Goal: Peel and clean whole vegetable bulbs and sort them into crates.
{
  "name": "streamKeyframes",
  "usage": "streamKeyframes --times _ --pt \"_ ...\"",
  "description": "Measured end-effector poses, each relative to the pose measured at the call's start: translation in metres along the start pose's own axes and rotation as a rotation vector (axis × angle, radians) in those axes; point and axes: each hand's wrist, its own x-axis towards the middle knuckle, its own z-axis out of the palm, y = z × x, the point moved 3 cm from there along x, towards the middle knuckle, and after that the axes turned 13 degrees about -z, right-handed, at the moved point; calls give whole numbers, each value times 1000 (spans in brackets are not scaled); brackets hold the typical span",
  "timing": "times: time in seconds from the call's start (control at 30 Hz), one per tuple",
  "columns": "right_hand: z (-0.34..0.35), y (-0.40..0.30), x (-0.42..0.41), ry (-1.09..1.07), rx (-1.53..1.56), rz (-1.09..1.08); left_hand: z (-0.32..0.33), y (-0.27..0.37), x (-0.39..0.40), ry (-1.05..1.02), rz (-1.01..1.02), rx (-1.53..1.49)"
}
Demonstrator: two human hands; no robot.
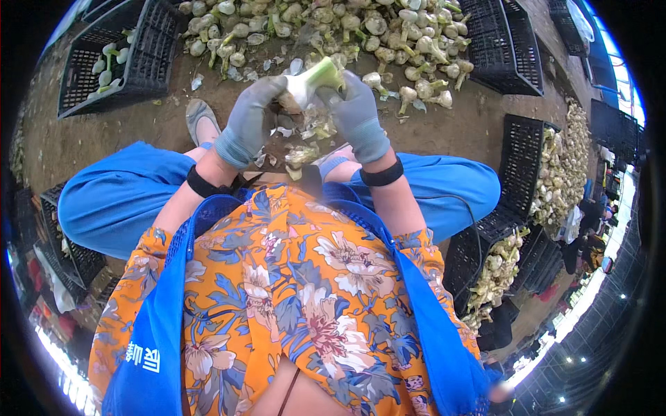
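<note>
A garlic bulb (pixel 302 89) with a thick pale-green stem is held between my two hands, above the ground in front of my lap. My left hand (pixel 255 117), in a grey work glove with a blue cuff, grips the white bulb end. At the stem side, my right hand (pixel 356 114) wears a matching glove and has its fingers against the stem. Its fingertips are partly hidden. Below the hands lie loose garlic skins (pixel 302 156). Beyond them spreads a large heap of untrimmed garlic bulbs (pixel 333 26).
A black plastic crate (pixel 151 57) at the far left holds a few cleaned bulbs. Another black crate (pixel 502 47) borders the heap on the right. More garlic (pixel 559 171) lies behind an upright crate (pixel 525 166) at right. A thin cable (pixel 471 213) crosses my right knee.
</note>
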Motion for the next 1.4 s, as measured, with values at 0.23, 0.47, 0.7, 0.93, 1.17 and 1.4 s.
streamKeyframes --times 0.23,0.47,0.7,0.93,1.17,1.4 --pt "-11 -5 -9 -42 176 -161 7 2 -2 -168 -230 -222" --pt "8 6 -7 43 14 -100 -25 -4 17 353 36 529" --pt "-34 68 -10 590 1018 234 -28 10 3 282 -74 25" --pt "-17 31 5 62 -508 -152 -37 9 4 278 -90 25" --pt "25 0 10 -24 -616 -315 -15 7 -2 337 108 498" --pt "23 26 18 -62 -859 -233 -13 6 -1 332 326 672"
